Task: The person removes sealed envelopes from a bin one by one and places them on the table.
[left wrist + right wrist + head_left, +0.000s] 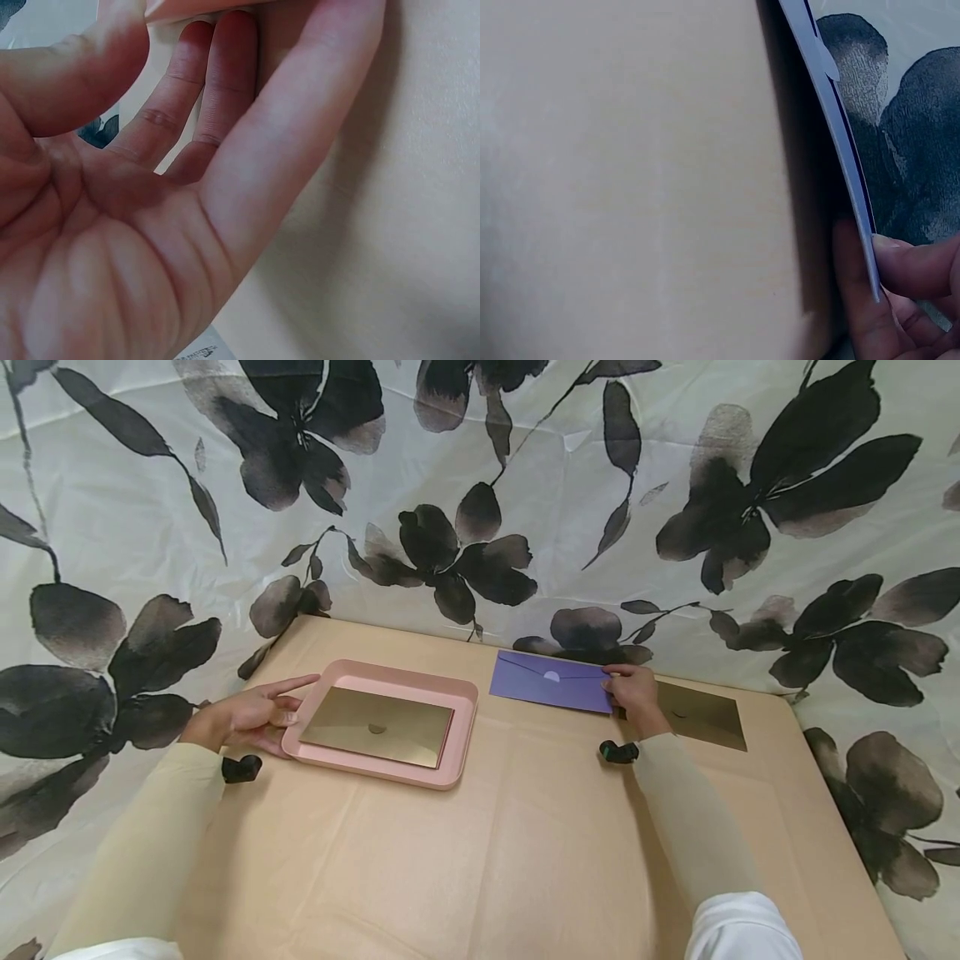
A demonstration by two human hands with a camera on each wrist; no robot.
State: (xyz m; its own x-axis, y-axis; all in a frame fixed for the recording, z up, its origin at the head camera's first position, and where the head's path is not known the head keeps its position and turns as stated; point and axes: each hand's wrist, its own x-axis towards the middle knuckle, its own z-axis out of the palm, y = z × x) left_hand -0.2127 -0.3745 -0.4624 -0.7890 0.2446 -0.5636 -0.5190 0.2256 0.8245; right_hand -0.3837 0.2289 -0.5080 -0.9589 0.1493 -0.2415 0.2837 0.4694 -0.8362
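My right hand (636, 693) pinches the right end of the purple envelope (551, 682), right of frame centre on the worktop (525, 843). My left hand (251, 717), fingers straight, touches the left rim of the pink tray (390, 777) holding a gold envelope (377, 727).

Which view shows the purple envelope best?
The head view: the whole purple envelope lies flap-up on the table, the right hand pinching its right end. The right wrist view shows only its raised edge between fingers; the left wrist view shows none.
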